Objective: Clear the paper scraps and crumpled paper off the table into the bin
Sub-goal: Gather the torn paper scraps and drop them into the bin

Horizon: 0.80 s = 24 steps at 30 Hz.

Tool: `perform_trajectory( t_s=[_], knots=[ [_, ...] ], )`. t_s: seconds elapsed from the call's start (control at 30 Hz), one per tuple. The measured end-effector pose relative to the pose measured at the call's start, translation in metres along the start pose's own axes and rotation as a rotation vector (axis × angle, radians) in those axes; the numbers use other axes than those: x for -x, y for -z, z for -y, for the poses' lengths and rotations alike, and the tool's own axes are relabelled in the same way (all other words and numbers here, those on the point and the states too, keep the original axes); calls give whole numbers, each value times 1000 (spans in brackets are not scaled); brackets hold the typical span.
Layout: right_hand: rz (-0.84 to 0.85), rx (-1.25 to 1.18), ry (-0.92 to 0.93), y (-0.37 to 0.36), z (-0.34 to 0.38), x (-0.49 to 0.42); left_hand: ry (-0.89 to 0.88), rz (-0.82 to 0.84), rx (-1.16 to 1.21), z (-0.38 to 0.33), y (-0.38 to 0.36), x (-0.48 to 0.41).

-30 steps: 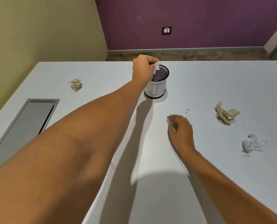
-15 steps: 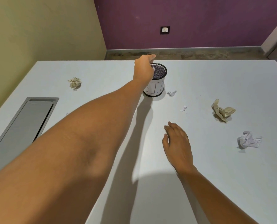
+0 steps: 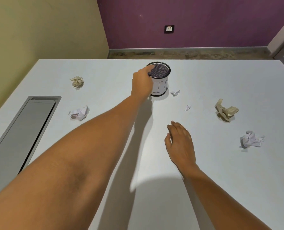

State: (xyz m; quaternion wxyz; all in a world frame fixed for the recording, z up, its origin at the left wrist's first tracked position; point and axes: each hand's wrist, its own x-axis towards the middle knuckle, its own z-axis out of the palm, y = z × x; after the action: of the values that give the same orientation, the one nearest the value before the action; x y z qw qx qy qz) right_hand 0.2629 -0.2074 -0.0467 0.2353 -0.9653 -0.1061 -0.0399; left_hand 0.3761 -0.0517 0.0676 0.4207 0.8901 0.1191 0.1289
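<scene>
left hand (image 3: 142,83) lowered beside bin (image 3: 161,80) | scrap (image 3: 175,92) right of bin

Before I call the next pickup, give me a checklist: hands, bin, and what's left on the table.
1. Bin upright, mouth open: ok.
2. Left hand empty: cannot tell; it is at the bin's rim, fingers mostly hidden.
3. Right hand free: ok; open, holding nothing.
4. Table cleared: not ok; scrap beside bin, scrap ahead of the right hand, left tan ball, right tan crumple, left white ball, right white ball remain.
5. Path to nearest scrap clear: ok; nothing lies between right hand and it.
</scene>
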Motion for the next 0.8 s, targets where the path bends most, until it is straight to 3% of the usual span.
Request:
perform_trajectory(
  t_s=[0.3,0.47,0.8],
  knots=[
    [68,101,27,-1,-1,6,72,18,-101,74,45,110],
    [60,86,23,-2,-1,6,159,39,-316,114,81,145],
    [23,77,32,-2,-1,6,160,278,-441,123,75,161]
  ],
)
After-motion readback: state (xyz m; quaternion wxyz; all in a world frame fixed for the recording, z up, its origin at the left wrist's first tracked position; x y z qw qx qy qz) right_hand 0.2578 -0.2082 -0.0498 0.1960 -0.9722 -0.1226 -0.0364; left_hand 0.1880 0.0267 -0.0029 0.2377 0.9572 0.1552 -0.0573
